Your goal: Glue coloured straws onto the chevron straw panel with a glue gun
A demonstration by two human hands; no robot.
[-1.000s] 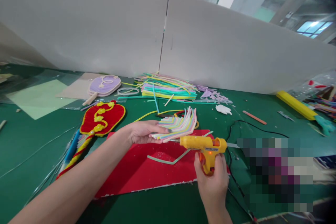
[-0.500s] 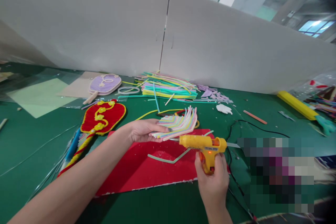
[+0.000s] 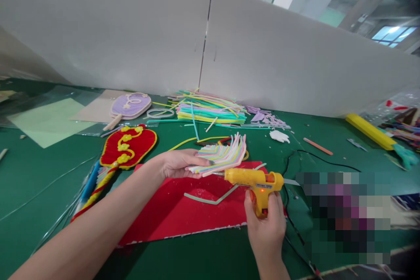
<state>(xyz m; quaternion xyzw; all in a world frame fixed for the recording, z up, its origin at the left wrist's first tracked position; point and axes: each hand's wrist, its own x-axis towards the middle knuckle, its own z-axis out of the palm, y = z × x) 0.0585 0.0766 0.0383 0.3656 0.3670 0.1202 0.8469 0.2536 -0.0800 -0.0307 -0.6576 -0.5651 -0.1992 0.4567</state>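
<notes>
The left hand [image 3: 179,164] clamps the fan of pastel foam strips [image 3: 223,154] above the red felt sheet [image 3: 183,210] mid-worktop, the right hand's [image 3: 266,227] grip closed around the yellow hot-glue gun [image 3: 254,180], whose nozzle should stay touching the fan's narrow end, trigger squeezed gently.

Left hand [image 3: 179,164] holds pastel strips [image 3: 223,155]; right hand [image 3: 265,227] grips glue gun [image 3: 254,181].

No lettering can be read anywhere; the small dark label on the yellow glue gun [image 3: 254,178] is too blurred to make out.
</notes>
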